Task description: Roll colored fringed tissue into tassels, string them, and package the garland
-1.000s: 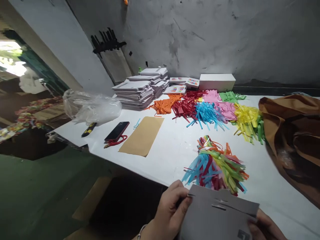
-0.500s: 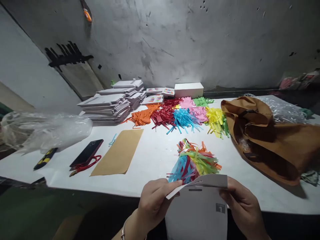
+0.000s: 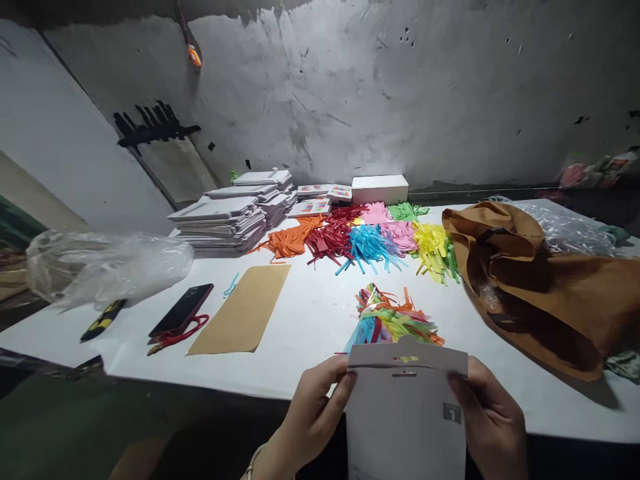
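Between my hands, over the table's front edge, I hold a flat white cardboard box [image 3: 406, 427] with a hang-hole flap standing up along its top. My left hand [image 3: 317, 403] pinches its upper left corner between thumb and fingers. At the upper right corner, my right hand [image 3: 493, 413] grips the other side. A dark square mark shows on the box's right part. Just beyond it lies a tied bundle of multicoloured paper tassels [image 3: 395, 313], its near end hidden behind the flap.
Rows of coloured tassel bundles [image 3: 370, 243] lie at the back, beside stacked white boxes [image 3: 217, 223]. A brown bag [image 3: 540, 287] stands right. Leftward are a brown envelope [image 3: 240, 310], a phone [image 3: 183, 310], a yellow-black cutter [image 3: 103, 320] and clear plastic [image 3: 107, 263].
The box's top flap, bent and slanted before, now stands straighter and level. My left hand has shifted to the corner, and the camera view has moved slightly.
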{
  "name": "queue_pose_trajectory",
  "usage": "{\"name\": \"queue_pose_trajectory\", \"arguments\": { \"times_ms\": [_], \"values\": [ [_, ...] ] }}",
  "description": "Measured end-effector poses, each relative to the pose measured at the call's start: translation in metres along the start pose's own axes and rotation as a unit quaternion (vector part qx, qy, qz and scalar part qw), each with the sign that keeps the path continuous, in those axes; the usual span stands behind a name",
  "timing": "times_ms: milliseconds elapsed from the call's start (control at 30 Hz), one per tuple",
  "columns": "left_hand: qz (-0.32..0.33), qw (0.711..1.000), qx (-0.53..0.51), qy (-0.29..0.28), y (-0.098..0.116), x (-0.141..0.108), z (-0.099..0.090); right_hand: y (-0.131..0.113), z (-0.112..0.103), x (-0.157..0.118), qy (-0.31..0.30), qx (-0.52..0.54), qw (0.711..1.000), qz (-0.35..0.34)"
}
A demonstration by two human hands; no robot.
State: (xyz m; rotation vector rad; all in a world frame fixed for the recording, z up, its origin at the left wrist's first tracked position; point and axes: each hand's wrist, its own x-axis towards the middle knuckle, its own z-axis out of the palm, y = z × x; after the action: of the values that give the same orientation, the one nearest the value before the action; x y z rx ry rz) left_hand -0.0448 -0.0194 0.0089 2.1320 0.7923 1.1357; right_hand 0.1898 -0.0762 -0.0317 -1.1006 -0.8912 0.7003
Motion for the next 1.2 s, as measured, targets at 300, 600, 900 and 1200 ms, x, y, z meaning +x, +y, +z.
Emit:
{"name": "queue_pose_trajectory", "arguments": {
  "times_ms": [300,600,900,1200],
  "values": [
    [0.14,0.988,-0.066,-0.011,-0.021,0.008,-0.009,0.011,-0.013,0.027,-0.295,0.096,0.945,0.108],
    [-0.05,0.988,-0.142,-0.034,-0.014,-0.002,-0.009,-0.023,-0.017,0.037,-0.369,-0.118,0.913,-0.128],
    [0.052,0.996,-0.051,-0.05,-0.009,0.002,0.005,-0.038,0.005,0.043,-0.378,-0.361,0.798,-0.3],
    [0.013,0.996,-0.044,-0.075,-0.012,0.007,0.005,-0.037,0.022,0.051,-0.476,-0.399,0.723,-0.303]
  ]
}}
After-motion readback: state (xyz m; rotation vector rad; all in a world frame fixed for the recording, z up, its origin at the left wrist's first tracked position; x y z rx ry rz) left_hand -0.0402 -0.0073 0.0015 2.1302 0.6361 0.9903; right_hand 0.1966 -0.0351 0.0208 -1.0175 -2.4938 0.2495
